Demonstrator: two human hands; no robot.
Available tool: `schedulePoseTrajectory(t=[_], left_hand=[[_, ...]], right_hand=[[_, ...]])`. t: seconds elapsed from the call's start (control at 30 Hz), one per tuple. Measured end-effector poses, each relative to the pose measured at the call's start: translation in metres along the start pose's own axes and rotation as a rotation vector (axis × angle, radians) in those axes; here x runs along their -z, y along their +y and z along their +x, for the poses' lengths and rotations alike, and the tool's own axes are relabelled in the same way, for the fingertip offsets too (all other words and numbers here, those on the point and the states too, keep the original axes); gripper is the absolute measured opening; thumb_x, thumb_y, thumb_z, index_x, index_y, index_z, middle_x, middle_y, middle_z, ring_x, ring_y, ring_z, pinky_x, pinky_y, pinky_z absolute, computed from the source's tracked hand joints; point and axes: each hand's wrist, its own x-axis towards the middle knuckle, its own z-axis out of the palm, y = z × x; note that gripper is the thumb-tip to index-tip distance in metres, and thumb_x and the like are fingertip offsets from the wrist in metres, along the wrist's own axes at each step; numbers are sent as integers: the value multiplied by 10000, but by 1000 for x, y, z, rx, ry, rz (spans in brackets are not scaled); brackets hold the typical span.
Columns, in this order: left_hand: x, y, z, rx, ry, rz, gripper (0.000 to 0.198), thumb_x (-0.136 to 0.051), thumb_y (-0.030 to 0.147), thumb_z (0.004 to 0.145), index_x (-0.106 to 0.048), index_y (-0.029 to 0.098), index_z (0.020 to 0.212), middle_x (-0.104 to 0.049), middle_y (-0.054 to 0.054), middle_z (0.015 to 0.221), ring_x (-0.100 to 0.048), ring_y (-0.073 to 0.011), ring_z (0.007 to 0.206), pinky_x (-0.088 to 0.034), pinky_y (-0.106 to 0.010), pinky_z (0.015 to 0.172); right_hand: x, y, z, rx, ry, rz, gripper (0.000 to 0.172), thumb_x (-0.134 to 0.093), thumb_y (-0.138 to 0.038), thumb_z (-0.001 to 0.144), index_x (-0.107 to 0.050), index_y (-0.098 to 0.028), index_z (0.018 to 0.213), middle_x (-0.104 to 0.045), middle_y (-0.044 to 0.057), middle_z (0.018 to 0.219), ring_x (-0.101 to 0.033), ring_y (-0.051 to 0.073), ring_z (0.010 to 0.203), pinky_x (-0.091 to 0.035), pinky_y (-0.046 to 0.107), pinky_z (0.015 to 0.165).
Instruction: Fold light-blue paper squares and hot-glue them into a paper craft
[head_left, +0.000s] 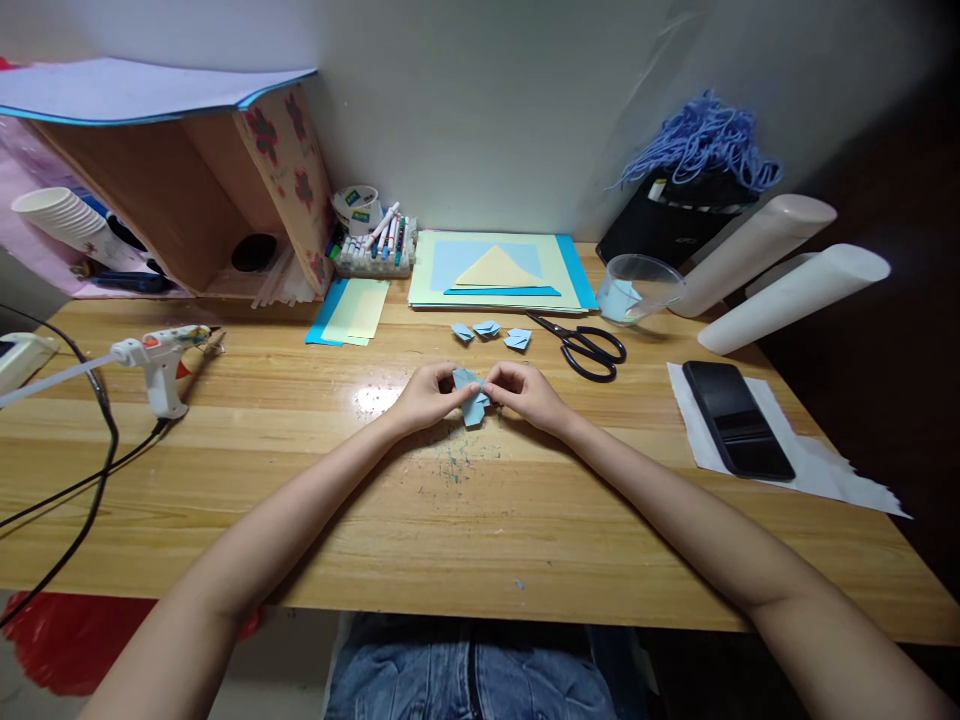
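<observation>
Over the middle of the table, both hands pinch a small piece of folded light-blue paper (pixel 472 408). My left hand (pixel 429 398) grips its left side, thumb on top. At the right edge, my right hand (pixel 531 396) has thumb and fingertips pressed together on the paper. Just beyond lie several small folded blue pieces (pixel 487 329), one of them a folded blue piece (pixel 517 340) nearest the scissors. Black-handled scissors (pixel 592 350) rest to the right of these. Tiny blue scraps (pixel 454 465) are scattered below the hands.
A white glue gun (pixel 159 365) with black cords stands at left. Behind are a cardboard box (pixel 285 180), a tray of markers (pixel 375 250) and stacked coloured paper (pixel 427 270). A clear plastic bowl (pixel 641 290), paper rolls (pixel 795 295) and a phone (pixel 735 420) are at right.
</observation>
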Motion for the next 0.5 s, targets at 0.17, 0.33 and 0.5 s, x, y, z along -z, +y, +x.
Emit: schedulePoseTrajectory(t=[0.17,0.33,0.5], left_hand=[[-1,0,0,25,-1,37,309,-589,426,740,-560,129,659,-475,17,587,-407,-88,548,-281,-218,500],[0,-3,1,44,-13,42,243,-601,361,717,-576,120,694,-480,18,594,-414,-88,557,-290,-213,504],[-1,-7,2,45,-7,16,208,-589,325,712,-566,120,683,-457,25,583,-398,-80,545,-287,-209,498]], right_hand=[[-1,0,0,12,7,-42,250,-612,-396,764,-539,-163,707,-567,-2,641,-559,117,580,-447,252,560],[-1,1,0,22,24,-69,237,-597,-387,771,-532,-168,707,-561,-1,659,-558,121,590,-459,263,569],[-1,2,0,13,43,-76,243,-583,-398,775,-518,-172,713,-556,-1,662,-538,118,597,-457,258,566]])
